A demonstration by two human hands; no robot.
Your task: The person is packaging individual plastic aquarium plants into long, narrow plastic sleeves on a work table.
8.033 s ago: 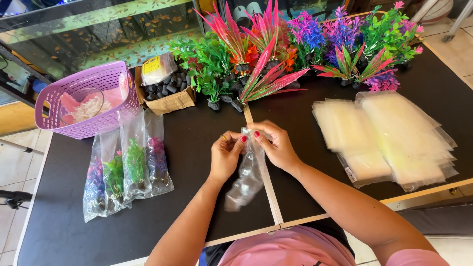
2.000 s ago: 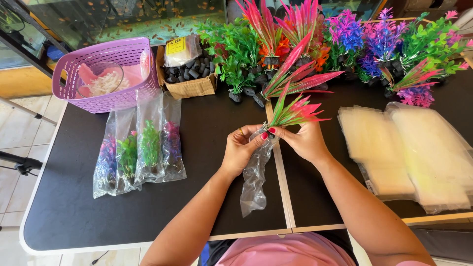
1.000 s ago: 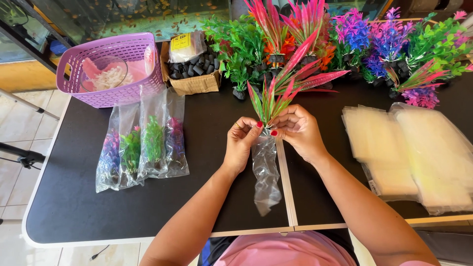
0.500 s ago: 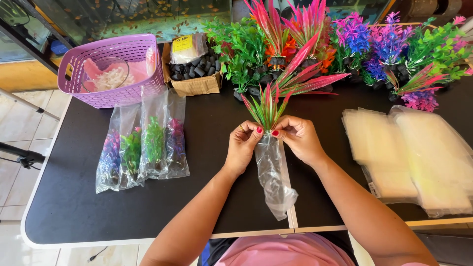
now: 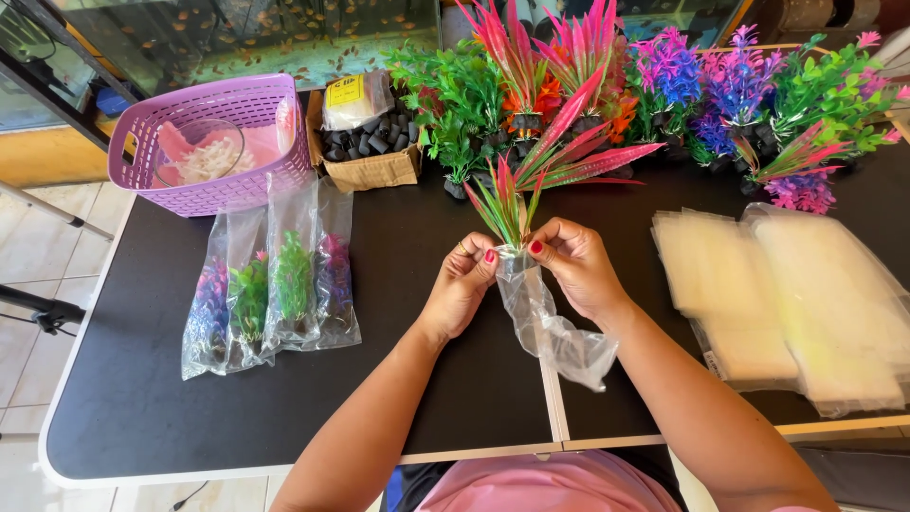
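- The plant (image 5: 507, 204), green and red leaves, sticks up out of the bag (image 5: 550, 322) right between my hands, above the bench (image 5: 455, 398).
- My left hand (image 5: 462, 289) pinches the bag's mouth on its left edge, fingers closed on the plastic.
- My right hand (image 5: 575, 265) pinches the opposite edge, thumb and forefinger closed on it beside the stem.
- The bag hangs crumpled below my hands, trailing toward my right wrist.
- Beyond my hands stands a row of loose plants (image 5: 664, 85), green, pink, purple.
- Right of my right hand lie stacks of empty bags (image 5: 796, 303).
- Left of my left hand lie four filled bags (image 5: 275, 284).
- Past those sit a basket (image 5: 213, 142) and a box (image 5: 365, 156) of dark bases.
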